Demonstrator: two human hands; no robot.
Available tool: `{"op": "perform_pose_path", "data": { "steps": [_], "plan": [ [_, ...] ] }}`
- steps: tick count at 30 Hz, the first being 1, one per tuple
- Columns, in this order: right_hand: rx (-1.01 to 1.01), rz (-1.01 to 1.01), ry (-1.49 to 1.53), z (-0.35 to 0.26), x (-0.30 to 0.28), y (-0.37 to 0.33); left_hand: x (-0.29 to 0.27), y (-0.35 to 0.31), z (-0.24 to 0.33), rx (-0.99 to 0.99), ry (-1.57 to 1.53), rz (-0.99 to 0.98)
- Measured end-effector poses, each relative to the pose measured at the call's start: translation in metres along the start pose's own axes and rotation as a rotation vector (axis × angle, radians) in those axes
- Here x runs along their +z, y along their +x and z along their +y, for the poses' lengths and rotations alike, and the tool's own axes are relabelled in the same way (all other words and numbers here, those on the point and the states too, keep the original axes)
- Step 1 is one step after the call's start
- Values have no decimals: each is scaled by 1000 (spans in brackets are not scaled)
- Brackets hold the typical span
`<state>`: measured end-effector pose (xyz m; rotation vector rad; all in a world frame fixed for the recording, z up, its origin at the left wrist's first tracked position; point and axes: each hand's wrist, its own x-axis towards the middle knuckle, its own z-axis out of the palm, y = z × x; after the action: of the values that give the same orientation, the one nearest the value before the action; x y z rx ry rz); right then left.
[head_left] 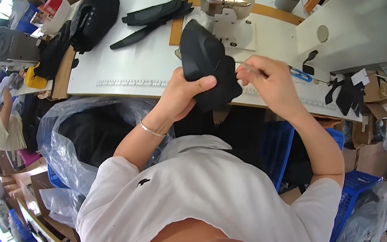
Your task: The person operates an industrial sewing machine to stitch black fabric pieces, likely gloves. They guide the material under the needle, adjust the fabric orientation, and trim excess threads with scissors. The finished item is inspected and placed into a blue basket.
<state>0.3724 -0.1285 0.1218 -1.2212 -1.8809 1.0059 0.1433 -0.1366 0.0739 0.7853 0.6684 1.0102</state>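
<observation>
My left hand (185,92) is closed on a black piece (201,52), its thumb pressed on the front. This piece has a smooth, stiff, curved panel on the left and soft folded fabric on the right; its exact kind is unclear. Close by its right edge, my right hand (267,79) pinches a slim metal tool (247,67) whose tip points at the fabric. Whether the tip touches the fabric cannot be made out. Behind both hands stands the metal head of a sewing machine (227,1) on a white table (137,62).
Curved black pieces (157,13) lie at the table's left, beside a black bundle (96,21). Blue-handled snips (300,74) and black strips (349,97) are on the right. Below are a clear plastic bag (74,118) and a blue crate (350,194). Another person (3,122) sits far left.
</observation>
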Motion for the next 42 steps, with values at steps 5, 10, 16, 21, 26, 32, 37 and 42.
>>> {"op": "perform_pose_path", "data": {
  "steps": [5,10,16,21,26,32,37,42],
  "plan": [
    [-405,323,-661,-32,-21,-7,10,-1,5,-5,-114,44],
    [-422,284,-789,-25,-25,-31,15,-1,8,20,-99,41],
    [-465,360,-791,-21,-21,-30,17,-2,8,23,-80,41],
    [-448,360,-823,-19,-22,-31,20,-3,10,17,-86,24],
    [-439,352,-805,-18,-22,-31,20,-4,10,7,-80,15],
    [-438,324,-755,-17,-21,-32,19,-5,13,-82,-160,-77],
    [-427,310,-743,-17,-21,-35,13,-6,11,-95,-220,-160],
    [-420,312,-738,-17,-22,-36,13,-5,11,-90,-223,-180]
  ]
}}
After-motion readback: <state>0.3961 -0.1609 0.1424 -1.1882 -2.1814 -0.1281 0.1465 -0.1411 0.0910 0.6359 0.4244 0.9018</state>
